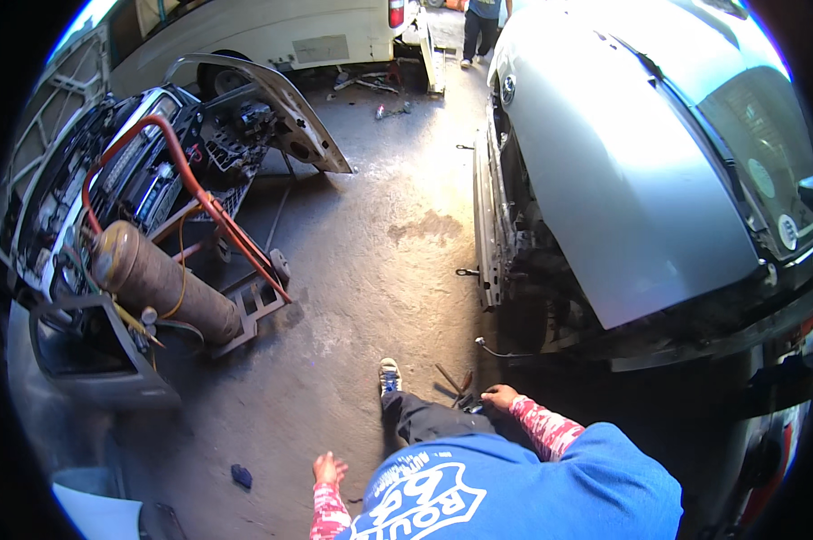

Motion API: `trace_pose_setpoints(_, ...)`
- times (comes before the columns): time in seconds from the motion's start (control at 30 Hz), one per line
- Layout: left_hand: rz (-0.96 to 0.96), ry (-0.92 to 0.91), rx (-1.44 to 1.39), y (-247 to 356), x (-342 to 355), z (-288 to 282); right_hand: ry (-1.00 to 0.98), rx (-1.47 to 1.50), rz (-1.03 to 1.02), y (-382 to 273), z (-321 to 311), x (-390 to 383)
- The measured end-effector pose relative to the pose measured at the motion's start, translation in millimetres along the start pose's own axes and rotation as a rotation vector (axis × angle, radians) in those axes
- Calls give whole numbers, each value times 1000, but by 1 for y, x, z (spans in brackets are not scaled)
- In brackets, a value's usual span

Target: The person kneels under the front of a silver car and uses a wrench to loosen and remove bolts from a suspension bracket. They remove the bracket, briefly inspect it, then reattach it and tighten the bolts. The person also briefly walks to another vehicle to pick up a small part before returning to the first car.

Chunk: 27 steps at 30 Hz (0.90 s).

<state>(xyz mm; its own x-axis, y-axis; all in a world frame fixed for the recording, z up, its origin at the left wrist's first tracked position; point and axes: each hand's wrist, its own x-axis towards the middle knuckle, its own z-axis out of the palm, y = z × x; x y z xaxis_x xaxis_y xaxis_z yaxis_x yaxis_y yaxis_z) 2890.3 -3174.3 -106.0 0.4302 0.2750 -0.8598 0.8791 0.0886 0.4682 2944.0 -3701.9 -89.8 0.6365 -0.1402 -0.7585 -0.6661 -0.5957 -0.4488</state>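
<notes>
My left hand [329,468] hangs low beside my blue shirt, its fingers apart and nothing in it. On the other side, my right hand [499,397] reaches out with its fingers curled in. Right by those fingertips is a small dark object [472,407], too small to name. A thin brown bar-like tool [449,378] lies next to it, close to my dark trousers. Both forearms wear red and white patterned sleeves. My shoe [389,376] stands on the concrete floor.
A silver car [641,207] with its front bumper off stands at right, its metal crossbar [487,225] exposed. At left are a brown gas cylinder [159,274], a red hand cart [231,229], a loose door [91,351] and a dismantled car front. A person [483,27] stands far back.
</notes>
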Motion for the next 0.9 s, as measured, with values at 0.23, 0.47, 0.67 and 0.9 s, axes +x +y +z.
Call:
trace_pose_setpoints(0.23,10,-144,310,228,41,14,-81,-42,-181,-214,-61,98)
trace_pose_setpoints(0.47,17,44,420,318,183,-8,9,140,-428,-461,-160,211)
trace_pose_setpoints(0.67,431,-199,1118,434,320,18,149,386,-332,-531,-231,353)
trace_pose_setpoints(0.9,66,-327,900,785,421,143,392,574,125,-465,-300,390)
